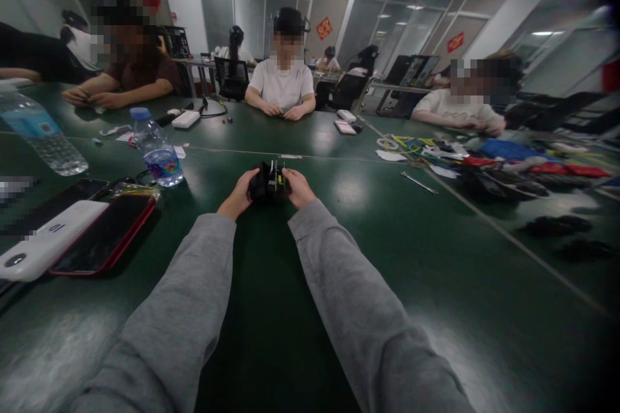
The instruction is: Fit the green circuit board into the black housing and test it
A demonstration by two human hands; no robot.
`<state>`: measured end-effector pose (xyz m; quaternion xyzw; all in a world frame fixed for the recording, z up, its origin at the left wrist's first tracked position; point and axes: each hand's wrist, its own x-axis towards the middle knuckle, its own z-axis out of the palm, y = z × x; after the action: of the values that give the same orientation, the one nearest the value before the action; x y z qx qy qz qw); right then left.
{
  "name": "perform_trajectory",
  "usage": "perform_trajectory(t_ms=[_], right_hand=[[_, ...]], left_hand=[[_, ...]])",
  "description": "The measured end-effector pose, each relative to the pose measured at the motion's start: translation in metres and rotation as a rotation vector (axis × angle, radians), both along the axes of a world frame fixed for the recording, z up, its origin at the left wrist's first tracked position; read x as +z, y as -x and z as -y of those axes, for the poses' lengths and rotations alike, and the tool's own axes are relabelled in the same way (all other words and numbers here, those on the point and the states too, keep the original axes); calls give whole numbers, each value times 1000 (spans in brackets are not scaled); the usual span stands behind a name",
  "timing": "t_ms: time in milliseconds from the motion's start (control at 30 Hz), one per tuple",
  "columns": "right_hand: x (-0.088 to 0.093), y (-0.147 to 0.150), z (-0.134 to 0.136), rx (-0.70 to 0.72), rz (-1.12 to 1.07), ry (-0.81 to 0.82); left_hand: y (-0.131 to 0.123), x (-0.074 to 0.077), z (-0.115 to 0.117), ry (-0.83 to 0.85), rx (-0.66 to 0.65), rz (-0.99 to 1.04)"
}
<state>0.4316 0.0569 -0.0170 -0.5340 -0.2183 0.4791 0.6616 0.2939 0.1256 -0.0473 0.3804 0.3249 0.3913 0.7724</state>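
Observation:
My left hand (241,193) grips a black plastic housing (260,184) from its left side. Close against the housing is a circuit board (278,179), green with a small yellow part and some pale upright edges. My right hand (299,188) has its fingers closed on the board's right side. Both pieces are held together just above the green table (271,284), between my two grey sleeves. Whether the board is joined to the housing cannot be made out, and my fingertips are partly hidden behind the pieces.
On the left are a small water bottle (159,155), a larger bottle (46,135), a red-edged phone (109,235) and a white power bank (53,235). A wrench (419,183) lies right of my hands, before piled cables (411,145). Several people sit around the table.

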Motion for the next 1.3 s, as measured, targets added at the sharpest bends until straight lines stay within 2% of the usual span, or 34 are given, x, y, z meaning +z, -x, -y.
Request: perform_trajectory(t_ms=[267,433,667,800,900,1067,1300], right_hand=[[-7,4,-3,-50,496,-33],[-5,10,0,-81,633,-27],[-3,15,2,-102,326,-178],[-3,12,-2,-72,271,-208],[-3,12,-5,-52,184,-165],[-5,17,-2,-39,94,-58],[-22,12,9,154,-494,-143]], left_hand=[[-1,2,5,-74,-5,25],[-1,3,7,-86,-9,35],[-2,4,8,-46,5,43],[-1,6,6,33,-34,75],[3,10,7,124,-73,167],[9,12,8,182,-35,297],[8,12,7,168,-24,247]])
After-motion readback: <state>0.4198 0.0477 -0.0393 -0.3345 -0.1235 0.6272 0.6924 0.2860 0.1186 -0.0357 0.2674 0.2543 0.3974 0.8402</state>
